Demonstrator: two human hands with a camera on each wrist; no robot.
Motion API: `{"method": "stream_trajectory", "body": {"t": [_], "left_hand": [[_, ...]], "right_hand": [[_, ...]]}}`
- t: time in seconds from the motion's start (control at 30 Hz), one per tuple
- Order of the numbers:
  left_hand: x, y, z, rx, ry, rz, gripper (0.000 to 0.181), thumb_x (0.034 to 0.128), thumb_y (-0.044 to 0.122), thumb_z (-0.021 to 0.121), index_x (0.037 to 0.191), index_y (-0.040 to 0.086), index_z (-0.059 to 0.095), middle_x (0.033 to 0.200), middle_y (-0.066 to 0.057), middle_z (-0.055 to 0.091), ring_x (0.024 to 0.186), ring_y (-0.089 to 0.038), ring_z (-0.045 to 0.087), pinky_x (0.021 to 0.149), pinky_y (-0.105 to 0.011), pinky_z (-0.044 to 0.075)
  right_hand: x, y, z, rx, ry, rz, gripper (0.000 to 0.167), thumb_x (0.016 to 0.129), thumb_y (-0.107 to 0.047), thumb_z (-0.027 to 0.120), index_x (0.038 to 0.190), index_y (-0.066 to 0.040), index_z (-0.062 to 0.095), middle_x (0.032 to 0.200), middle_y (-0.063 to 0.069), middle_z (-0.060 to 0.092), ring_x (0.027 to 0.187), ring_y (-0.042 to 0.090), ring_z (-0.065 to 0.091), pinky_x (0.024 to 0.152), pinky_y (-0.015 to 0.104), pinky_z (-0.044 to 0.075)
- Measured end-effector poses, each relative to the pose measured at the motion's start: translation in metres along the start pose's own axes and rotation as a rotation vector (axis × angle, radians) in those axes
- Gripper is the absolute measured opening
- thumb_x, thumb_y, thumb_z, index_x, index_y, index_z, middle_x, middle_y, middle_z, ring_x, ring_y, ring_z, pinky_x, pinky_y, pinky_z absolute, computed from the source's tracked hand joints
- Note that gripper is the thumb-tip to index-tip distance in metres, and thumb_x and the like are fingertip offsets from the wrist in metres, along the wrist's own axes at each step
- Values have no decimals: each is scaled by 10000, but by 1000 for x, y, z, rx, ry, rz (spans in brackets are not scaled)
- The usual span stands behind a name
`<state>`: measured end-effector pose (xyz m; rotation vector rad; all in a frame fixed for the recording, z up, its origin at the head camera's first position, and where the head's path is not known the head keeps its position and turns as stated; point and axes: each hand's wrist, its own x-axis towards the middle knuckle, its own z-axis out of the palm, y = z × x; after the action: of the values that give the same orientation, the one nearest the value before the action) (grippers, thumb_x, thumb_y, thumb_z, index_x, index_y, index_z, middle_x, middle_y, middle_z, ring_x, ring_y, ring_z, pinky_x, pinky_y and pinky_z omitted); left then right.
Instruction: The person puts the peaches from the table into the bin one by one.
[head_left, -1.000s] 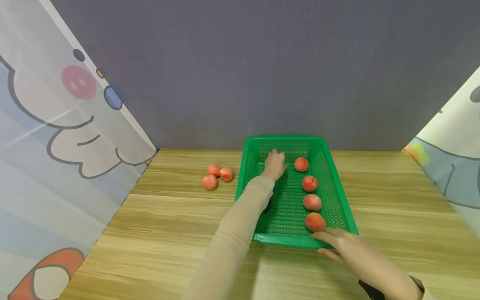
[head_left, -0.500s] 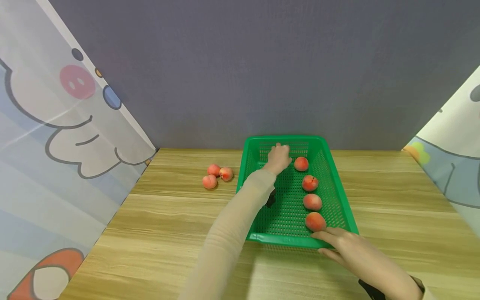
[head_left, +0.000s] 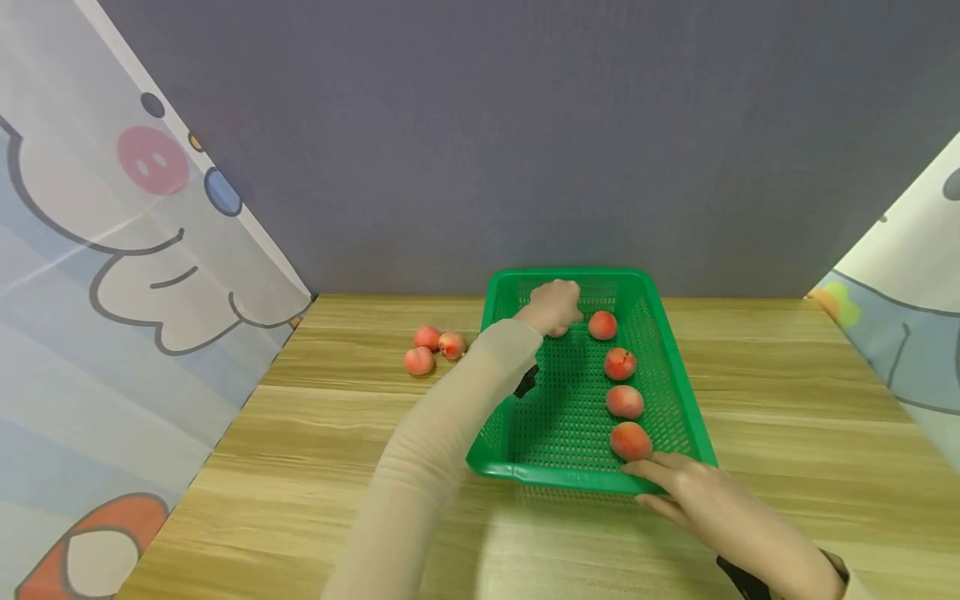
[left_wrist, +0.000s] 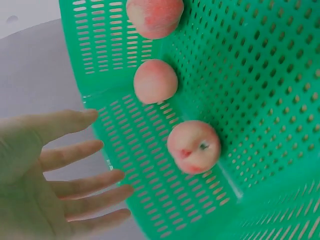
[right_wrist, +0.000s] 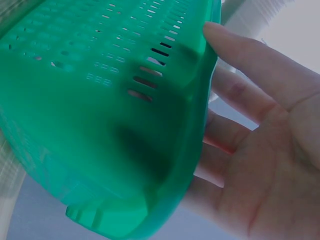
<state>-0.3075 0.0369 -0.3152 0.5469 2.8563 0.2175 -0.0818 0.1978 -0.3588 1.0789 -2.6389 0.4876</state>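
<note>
A green perforated plastic basket (head_left: 570, 477) stands on the wooden table. Several reddish peaches, one of them a peach (head_left: 620, 364) with its stem end up, line its right side. Over the back left part of the basket is my left hand (head_left: 553, 307), which hides what lies below it. The left wrist view shows that hand with fingers spread and nothing in them, apart from a peach (left_wrist: 194, 147) in the basket. At the front right corner my right hand (head_left: 686, 483) holds the rim, fingers over it and thumb outside, close to the nearest peach (head_left: 631, 441).
Three peaches, among them a pale one (head_left: 419, 361), lie together on the wooden table (head_left: 337, 433) left of the basket. A grey wall (head_left: 480, 150) rises behind the table, and printed curtains (head_left: 97, 333) hang at both sides.
My left hand has lifted slightly and moved back, and its forearm has shifted left, uncovering more of the basket's left side. The right hand stays on the rim. The visible peaches have not moved.
</note>
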Motion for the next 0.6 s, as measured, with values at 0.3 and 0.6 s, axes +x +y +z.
{"method": "stream_trajectory", "body": {"t": [0.3, 0.6], "left_hand": [[-22, -3, -26, 92, -62, 121, 232, 859, 255, 581, 1044, 117, 600, 963, 3, 581, 701, -103, 486, 591, -234, 399], [-47, -20, -45, 135, -129, 250, 383, 891, 251, 524, 1242, 100, 501, 1281, -38, 475, 1031, -133, 491, 802, -253, 411]], "right_hand": [[0, 0, 0, -3, -1, -8, 313, 697, -176, 723, 994, -142, 628, 954, -30, 616, 802, 157, 603, 617, 305, 496], [0, -1, -1, 9, -19, 9, 309, 701, -171, 719, 995, -138, 630, 958, -28, 616, 807, 170, 604, 619, 318, 496]]}}
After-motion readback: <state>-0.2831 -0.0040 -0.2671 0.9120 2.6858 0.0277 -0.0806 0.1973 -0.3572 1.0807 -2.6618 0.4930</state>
